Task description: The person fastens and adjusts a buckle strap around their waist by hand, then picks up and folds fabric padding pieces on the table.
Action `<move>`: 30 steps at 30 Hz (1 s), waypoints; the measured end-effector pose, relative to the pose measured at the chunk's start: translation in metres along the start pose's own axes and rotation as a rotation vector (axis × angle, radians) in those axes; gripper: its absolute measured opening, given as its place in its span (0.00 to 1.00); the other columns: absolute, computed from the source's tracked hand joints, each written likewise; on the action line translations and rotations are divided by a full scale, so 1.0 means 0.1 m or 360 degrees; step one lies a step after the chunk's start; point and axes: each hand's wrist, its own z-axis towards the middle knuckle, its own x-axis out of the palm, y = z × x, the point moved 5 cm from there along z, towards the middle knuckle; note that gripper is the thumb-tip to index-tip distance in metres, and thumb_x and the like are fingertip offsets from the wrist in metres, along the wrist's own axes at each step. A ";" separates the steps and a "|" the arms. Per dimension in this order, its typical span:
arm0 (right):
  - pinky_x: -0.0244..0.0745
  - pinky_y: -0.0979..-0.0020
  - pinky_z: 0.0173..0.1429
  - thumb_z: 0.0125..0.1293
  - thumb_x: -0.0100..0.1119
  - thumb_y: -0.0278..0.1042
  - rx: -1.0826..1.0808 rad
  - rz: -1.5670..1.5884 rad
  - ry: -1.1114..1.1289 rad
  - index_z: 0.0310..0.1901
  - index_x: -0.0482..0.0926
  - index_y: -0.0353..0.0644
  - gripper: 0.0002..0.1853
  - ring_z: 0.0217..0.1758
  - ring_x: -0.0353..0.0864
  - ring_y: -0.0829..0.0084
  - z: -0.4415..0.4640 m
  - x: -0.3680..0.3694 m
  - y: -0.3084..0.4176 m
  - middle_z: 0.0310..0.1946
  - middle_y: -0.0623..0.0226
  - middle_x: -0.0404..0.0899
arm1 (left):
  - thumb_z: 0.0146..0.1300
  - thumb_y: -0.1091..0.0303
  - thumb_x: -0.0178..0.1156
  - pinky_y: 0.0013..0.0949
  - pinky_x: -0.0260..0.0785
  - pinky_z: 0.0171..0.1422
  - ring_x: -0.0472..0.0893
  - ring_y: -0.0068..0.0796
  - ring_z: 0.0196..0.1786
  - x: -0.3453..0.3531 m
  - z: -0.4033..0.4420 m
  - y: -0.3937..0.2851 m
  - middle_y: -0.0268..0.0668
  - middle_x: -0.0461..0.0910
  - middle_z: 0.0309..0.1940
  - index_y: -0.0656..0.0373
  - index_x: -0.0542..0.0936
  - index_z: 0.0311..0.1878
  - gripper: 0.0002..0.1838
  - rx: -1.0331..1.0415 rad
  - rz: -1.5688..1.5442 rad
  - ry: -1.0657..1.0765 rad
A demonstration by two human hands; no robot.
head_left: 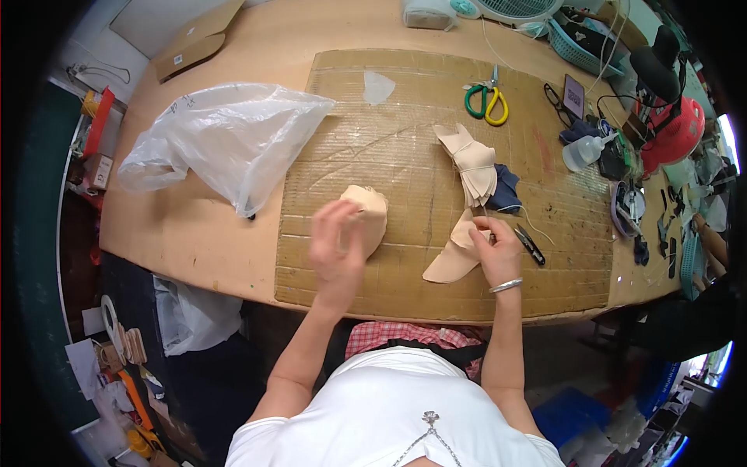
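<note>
This side of the scissors (491, 91), the right hand (502, 257) pinches cloth (450, 262), probably light, limp, best edge-held; the left hand (338, 243) is too blurred to tell.

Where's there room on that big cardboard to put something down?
The cardboard mat has a bare patch between the whitish scrap and the green-and-yellow scissors, and another right of the black snips, near its front corner. It's crowded around the right hand, where beige pieces, a beige bundle and navy cloth sit close together.
</note>
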 end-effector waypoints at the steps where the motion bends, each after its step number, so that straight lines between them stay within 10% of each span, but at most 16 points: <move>1: 0.71 0.72 0.36 0.53 0.63 0.27 0.0000 -0.0011 0.0010 0.40 0.81 0.38 0.11 0.31 0.77 0.71 -0.01 -0.03 -0.05 0.32 0.62 0.79 | 0.56 0.77 0.60 0.37 0.68 0.53 0.75 0.39 0.49 0.12 -0.05 -0.10 0.41 0.75 0.43 0.60 0.76 0.48 0.14 0.0072 -0.0285 0.0196; 5: 0.72 0.70 0.37 0.50 0.65 0.28 0.0049 -0.0107 0.0128 0.36 0.80 0.38 0.10 0.31 0.77 0.67 -0.01 0.09 -0.31 0.29 0.61 0.77 | 0.54 0.73 0.63 0.34 0.70 0.50 0.76 0.39 0.46 0.93 -0.45 -0.14 0.42 0.76 0.42 0.60 0.75 0.48 0.17 0.0024 -0.0355 0.0878; 22: 0.73 0.67 0.35 0.53 0.61 0.24 -0.0416 0.0067 0.0122 0.34 0.75 0.38 0.07 0.31 0.78 0.62 -0.17 -0.03 0.19 0.32 0.61 0.73 | 0.50 0.70 0.67 0.33 0.70 0.43 0.76 0.35 0.38 1.21 -0.41 0.04 0.40 0.74 0.35 0.61 0.78 0.41 0.15 -0.0187 -0.0747 0.0824; 30: 0.73 0.71 0.35 0.63 0.58 0.41 0.0397 0.0743 0.0248 0.39 0.76 0.39 0.13 0.27 0.79 0.74 -0.17 0.21 -0.30 0.26 0.61 0.79 | 0.59 0.73 0.62 0.19 0.66 0.40 0.72 0.13 0.34 1.19 -0.54 0.17 0.28 0.76 0.33 0.61 0.77 0.38 0.05 -0.0909 -0.1137 0.1226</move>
